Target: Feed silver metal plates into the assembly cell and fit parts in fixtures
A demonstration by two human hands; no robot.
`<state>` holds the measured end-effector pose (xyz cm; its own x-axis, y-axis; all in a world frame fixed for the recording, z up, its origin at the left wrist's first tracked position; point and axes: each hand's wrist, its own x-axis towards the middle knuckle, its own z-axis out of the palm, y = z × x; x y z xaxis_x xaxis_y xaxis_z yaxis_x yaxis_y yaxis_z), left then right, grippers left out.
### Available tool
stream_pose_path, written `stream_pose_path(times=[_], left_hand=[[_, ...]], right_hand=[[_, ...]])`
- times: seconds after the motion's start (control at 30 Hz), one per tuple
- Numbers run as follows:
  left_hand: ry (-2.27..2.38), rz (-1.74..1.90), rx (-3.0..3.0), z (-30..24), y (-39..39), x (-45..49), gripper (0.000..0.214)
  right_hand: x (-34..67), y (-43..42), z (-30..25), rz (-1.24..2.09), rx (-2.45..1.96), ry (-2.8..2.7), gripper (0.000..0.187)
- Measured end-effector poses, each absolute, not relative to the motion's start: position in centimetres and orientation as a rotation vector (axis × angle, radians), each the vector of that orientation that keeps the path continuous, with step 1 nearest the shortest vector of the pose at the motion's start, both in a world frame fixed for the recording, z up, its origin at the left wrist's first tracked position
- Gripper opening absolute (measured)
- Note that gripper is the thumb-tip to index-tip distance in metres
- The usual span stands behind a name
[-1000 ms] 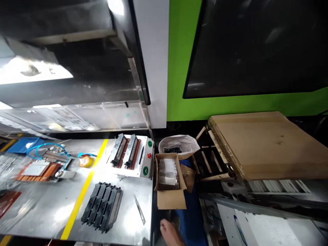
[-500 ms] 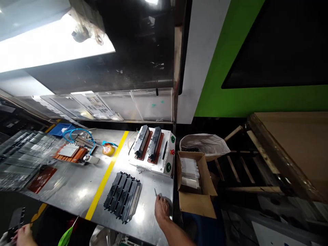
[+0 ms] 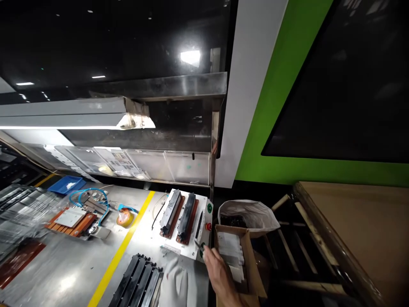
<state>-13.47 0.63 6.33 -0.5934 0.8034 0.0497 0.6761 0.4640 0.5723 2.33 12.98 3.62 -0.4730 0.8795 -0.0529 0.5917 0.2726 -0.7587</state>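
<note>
My right hand (image 3: 219, 273), bare, is closed around a small thin tool (image 3: 198, 244) whose kind I cannot make out. Its fingers are at the front right corner of a white fixture box (image 3: 189, 221), partly over the lower green button (image 3: 202, 250). Two long black parts (image 3: 187, 217) lie in reddish-brown holders on the box. In a white glove, my left hand (image 3: 174, 283) is over the bench, fingers stretched forward, nothing seen in it. Beside it several long black strips (image 3: 136, 281) lie in a row, partly cut off by the frame.
A cardboard box (image 3: 252, 264) with white pieces stands right of the bench, below a white bag (image 3: 252, 211). Left of the yellow line (image 3: 123, 247) are a tape roll (image 3: 125, 217), an orange fixture (image 3: 72, 221), a blue tray (image 3: 67, 185) and clear plastic trays (image 3: 22, 213).
The view has tilted up. My right hand has moved forward from the bench top to the box's green button, still with the thin tool. My gloved left hand has come up beside the black strips.
</note>
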Motion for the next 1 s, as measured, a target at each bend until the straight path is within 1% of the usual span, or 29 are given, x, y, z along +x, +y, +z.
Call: stream_pose_path(times=[0.07,0.1,0.2,0.27,0.43,0.67,0.77,1.0], left_hand=[[2.474,0.863,1.372,7.3,7.3,-14.4,0.04],[2.469,0.886,1.432,7.7,10.4,-15.0,0.037],[2.457,0.754,1.652,8.1,17.3,-16.8,0.041],[2.424,0.67,1.64,7.9,19.6,-17.6,0.043],[2.376,0.485,1.503,7.4,20.4,-17.9,0.049],[2.442,0.229,1.41,8.9,20.6,-17.1,0.058],[2.435,0.194,1.383,9.4,20.7,-17.0,0.06],[2.444,0.229,1.384,9.3,20.8,-17.1,0.059]], right_hand=[[0.9,17.7,6.8,0.942,-1.384,-2.235,0.048],[0.1,19.7,8.0,0.901,-1.386,-2.283,0.05],[-2.2,24.1,10.1,0.783,-1.355,-2.448,0.054],[-3.4,25.9,10.4,0.712,-1.326,-2.543,0.053],[-5.0,27.9,10.0,0.601,-1.235,-2.659,0.047],[-5.0,29.3,10.7,0.458,-1.145,-2.713,0.033],[-5.0,29.8,11.0,0.449,-1.117,-2.741,0.034],[-5.2,30.7,11.9,0.444,-1.118,-2.813,0.041]])
